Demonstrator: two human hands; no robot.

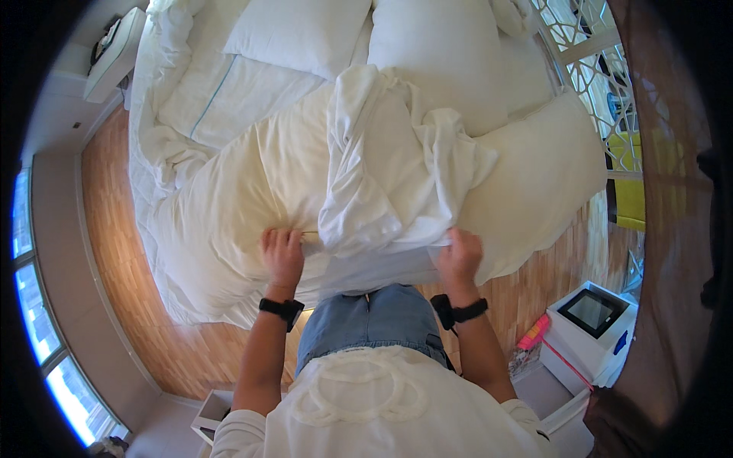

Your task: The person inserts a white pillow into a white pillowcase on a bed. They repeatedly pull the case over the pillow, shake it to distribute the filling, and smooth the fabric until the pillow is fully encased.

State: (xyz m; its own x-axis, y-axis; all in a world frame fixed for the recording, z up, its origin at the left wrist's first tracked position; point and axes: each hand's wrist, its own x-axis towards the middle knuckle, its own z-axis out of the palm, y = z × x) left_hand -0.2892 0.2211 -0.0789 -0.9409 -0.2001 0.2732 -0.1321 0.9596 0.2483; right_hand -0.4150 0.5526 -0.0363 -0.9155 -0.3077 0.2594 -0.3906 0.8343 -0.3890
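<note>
My left hand (282,260) has its fingers closed on the near edge of a cream quilt (229,189), whose fabric puckers at the fingertips. Level with it on the other side, my right hand (461,257) pinches the near edge of a crumpled white cloth (378,200). That cloth, possibly a cover, lies bunched over the middle of the cream bedding, between my hands and beyond them. Whether the cream part on the right (532,189) belongs to the same quilt cannot be told. Both wrists wear black straps with small devices.
Two white pillows (303,34) (435,63) rest farther up the bed on a white sheet (257,86) with a blue line. A patterned white screen (595,74) stands right of the bed. Behind on the right is a white cabinet (578,355) with a dark-framed top panel; a pink duster (535,332) leans there.
</note>
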